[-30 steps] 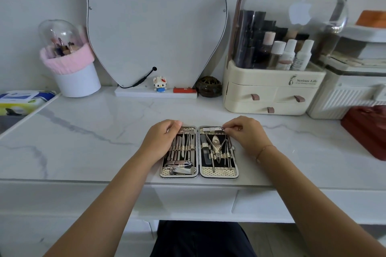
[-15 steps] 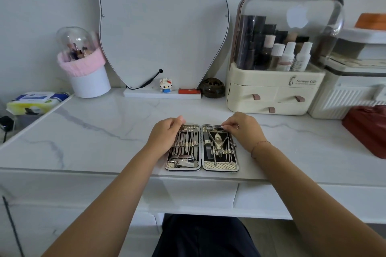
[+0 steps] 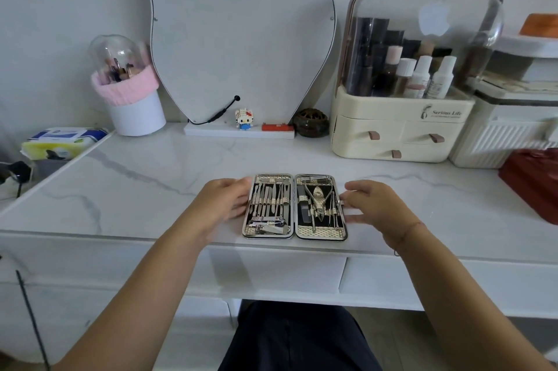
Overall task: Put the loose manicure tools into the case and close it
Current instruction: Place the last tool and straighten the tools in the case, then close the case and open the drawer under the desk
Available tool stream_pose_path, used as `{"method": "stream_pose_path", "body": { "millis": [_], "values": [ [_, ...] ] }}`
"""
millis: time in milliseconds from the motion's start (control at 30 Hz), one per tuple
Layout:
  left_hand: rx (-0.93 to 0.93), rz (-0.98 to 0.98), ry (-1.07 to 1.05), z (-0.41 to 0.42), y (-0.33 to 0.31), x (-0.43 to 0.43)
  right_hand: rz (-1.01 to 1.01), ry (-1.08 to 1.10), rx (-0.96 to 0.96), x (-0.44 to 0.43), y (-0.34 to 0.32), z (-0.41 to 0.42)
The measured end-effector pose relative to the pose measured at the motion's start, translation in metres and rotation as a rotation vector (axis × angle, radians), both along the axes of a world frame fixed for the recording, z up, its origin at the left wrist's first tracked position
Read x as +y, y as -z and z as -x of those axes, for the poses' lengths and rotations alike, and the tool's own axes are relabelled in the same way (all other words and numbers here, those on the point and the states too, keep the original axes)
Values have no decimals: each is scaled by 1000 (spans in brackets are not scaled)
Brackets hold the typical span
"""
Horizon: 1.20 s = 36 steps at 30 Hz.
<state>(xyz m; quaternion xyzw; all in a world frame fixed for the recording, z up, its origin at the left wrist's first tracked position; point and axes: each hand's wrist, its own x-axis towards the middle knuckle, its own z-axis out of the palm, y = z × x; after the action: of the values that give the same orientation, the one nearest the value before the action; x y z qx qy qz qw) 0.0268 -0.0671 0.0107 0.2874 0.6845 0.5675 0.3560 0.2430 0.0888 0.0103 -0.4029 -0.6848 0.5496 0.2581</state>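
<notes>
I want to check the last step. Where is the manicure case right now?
In the head view the manicure case lies open at the front middle of the marble counter, between the left hand and right hand.

Desk (image 3: 151, 183): white marble pattern with grey veins. Case (image 3: 320, 233): black lining, silver rim, gold woven-texture bands at the ends of each half. Tools (image 3: 271, 198): silver metal. Behind the case, organiser (image 3: 401, 129): cream body, pinkish-brown drawer tabs, clear dome lid; bottles (image 3: 434, 77) inside: white. Left of the organiser, bowl (image 3: 311, 123): dark brown. Left of the bowl, figure (image 3: 244, 119): white with blue and red. Cup (image 3: 137, 117): white, with pink knitted band. Right of the case, box (image 3: 531, 180): dark red. Mirror (image 3: 241, 32): pale grey, thin dark edge.
</notes>
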Motion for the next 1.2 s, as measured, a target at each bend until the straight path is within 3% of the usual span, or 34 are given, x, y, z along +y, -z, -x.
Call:
{"method": "stream_pose_path", "body": {
  "millis": [100,167,433,567,667,933,1067,1200],
  "values": [
    [-147,-22,-50,0,-6,5,6,6,30,-8,-2,-1],
    [-148,-44,-94,2,-9,11,51,3,87,-14,-1,-1],
    [91,-39,-63,-5,-17,31,107,-108,235,-45,2,1],
    [437,-57,-11,-14,-24,39,97,-102,148,-43,2,-2],
    [658,-47,58,-24,-35,39,-22,-29,13,-31,1,-8],
    [879,-85,284,-55,-14,33,-210,125,-33,-11,8,-22],
    [1047,-202,353,-43,15,28,-332,95,-68,-10,11,-23],
    [1087,-191,323,-29,24,23,-645,-46,-131,-17,15,-15]
  ]
}}
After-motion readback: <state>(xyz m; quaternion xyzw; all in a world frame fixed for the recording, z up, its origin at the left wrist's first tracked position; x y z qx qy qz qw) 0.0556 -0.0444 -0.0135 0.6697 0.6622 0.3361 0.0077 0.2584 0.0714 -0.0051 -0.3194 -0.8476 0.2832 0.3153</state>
